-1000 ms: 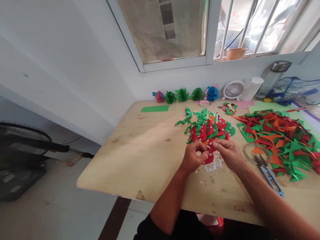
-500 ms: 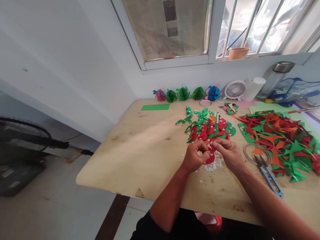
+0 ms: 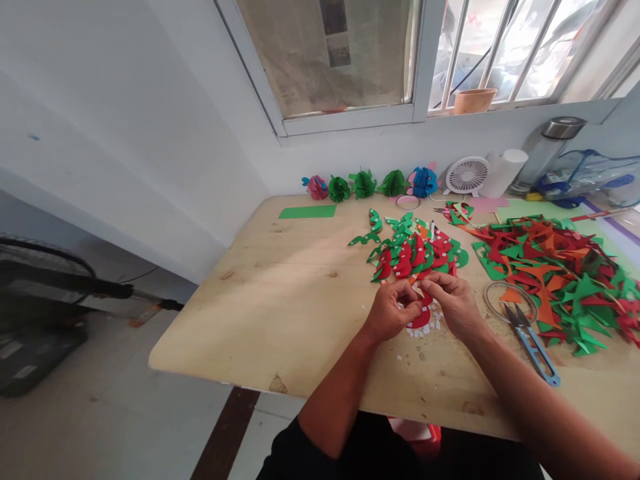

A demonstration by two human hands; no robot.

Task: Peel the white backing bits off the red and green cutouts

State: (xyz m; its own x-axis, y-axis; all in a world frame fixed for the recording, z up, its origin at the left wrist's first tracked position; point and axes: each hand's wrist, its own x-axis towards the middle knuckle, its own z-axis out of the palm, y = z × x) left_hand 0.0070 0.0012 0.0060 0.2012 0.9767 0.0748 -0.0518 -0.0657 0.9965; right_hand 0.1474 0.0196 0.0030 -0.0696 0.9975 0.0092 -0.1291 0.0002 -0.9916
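Note:
Both hands work close together over a red paper cutout [image 3: 420, 320] with small white squares stuck on it. My left hand [image 3: 393, 310] has its thumb and forefinger curled in a pinch at the cutout's left side. On the other side, my right hand [image 3: 454, 305] pinches with thumb and fingers near its upper end. What either pinch holds is too small to make out. Loose white paper bits [image 3: 425, 329] lie scattered beneath the hands. Just beyond the fingertips is a pile of red and green cutouts [image 3: 419, 250], many dotted with white squares.
Blue thread snips [image 3: 537, 350] and a roll of clear tape [image 3: 510, 303] lie to the right. Behind them spreads a heap of paper scraps [image 3: 555, 267]. Folded paper figures [image 3: 363, 183], a small white fan [image 3: 469, 176] and a bottle [image 3: 550, 153] line the wall.
The view has shifted slightly, so everything sits a little further left and up. My hands remain at the red cutout with only small finger movement.

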